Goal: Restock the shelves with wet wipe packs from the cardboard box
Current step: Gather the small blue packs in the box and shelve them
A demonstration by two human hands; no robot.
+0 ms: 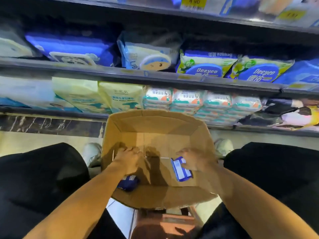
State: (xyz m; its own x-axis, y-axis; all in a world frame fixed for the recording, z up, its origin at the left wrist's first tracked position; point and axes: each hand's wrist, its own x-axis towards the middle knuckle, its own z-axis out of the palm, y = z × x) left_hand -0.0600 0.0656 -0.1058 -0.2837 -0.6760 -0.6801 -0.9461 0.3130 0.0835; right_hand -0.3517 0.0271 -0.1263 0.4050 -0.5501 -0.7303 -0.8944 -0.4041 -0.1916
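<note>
An open cardboard box point(155, 121) stands on the floor between my knees. Both of my hands are down inside it. My right hand point(195, 159) grips a blue and white wet wipe pack point(181, 169) by its upper end. My left hand point(128, 159) is in the box's left half with its fingers curled; a dark blue wipe pack point(128, 182) shows just under its wrist, and I cannot tell whether the hand holds it. Much of the box's bottom is bare. The shelves point(155, 76) ahead carry rows of wipe packs.
The lowest shelf holds stacked white, teal and orange packs point(188, 100) right behind the box and pale yellow bags point(103, 95) to the left. The shelf above has blue Deeyeo packs point(203, 66). My shoes point(91, 152) flank the box on the tiled floor.
</note>
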